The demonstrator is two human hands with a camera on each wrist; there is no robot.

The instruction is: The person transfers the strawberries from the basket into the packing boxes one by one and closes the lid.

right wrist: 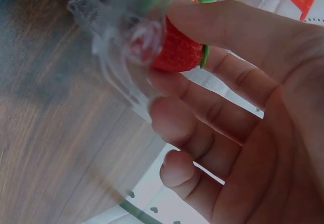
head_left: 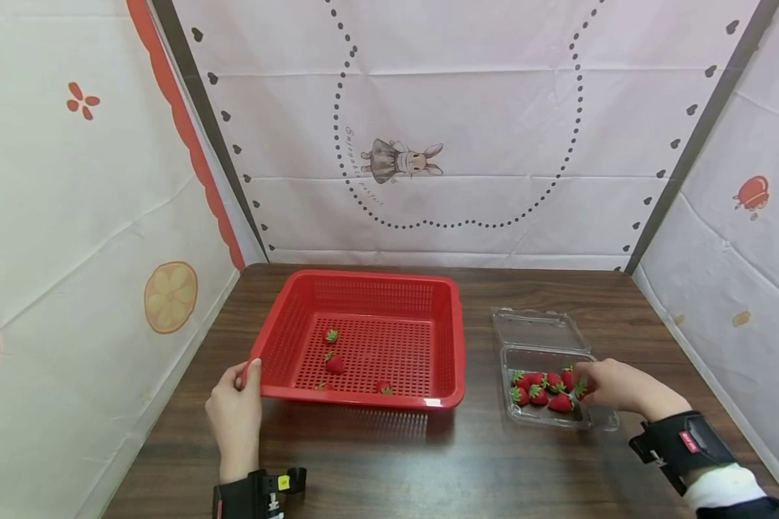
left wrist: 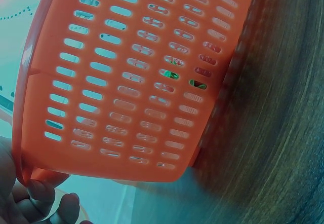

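Note:
My left hand (head_left: 236, 414) grips the rim of the red plastic basket (head_left: 459, 339) at its front left corner, thumb on top. In the left wrist view, the slotted basket wall (left wrist: 109, 163) fills the middle, with fingers curled under the rim. Several strawberries (head_left: 335, 364) with green leaves lie in the basket; some are partly hidden by its front wall. My right hand (head_left: 623, 389) reaches into the open clear plastic box (head_left: 516, 357), which holds several more strawberries (head_left: 561, 402). Between thumb and fingers, this hand pinches a strawberry (right wrist: 177, 51) at the box's right side.
The box's clear lid (head_left: 542, 330) lies folded back behind it. Both stand on a dark wood-grain table (head_left: 389, 468), the box to the right of the basket. White printed cloth walls (head_left: 474, 130) enclose the table at the back and both sides.

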